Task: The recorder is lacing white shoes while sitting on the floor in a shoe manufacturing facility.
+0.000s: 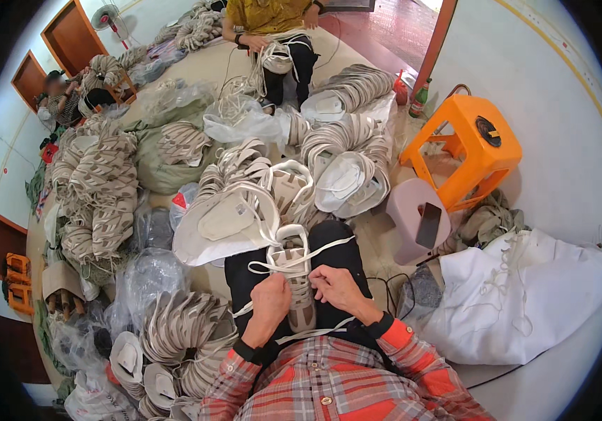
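A beige and grey shoe upper point(302, 312) lies across my dark-trousered lap, its toe end toward me. White shoelace point(288, 264) runs through its eyelets, with loose loops over the opening and ends trailing across both thighs. On the upper's left side, my left hand point(271, 303) is closed, its thumb and fingers pinched at the lace. My right hand point(336, 286) is at the right edge with curled fingertips pressed together on the lace. The exact pinch points are partly hidden by the fingers. Just beyond the lap is a flat pale shoe upper point(229, 219) from a stack.
Stacks of shoe uppers point(97, 189) and plastic bags point(152, 277) crowd the floor. To the right are an orange stool point(466, 144), a mauve stool point(413, 221) bearing a phone point(428, 224), and white cloth point(518, 295). A person in yellow point(273, 17) sits ahead, handling laces.
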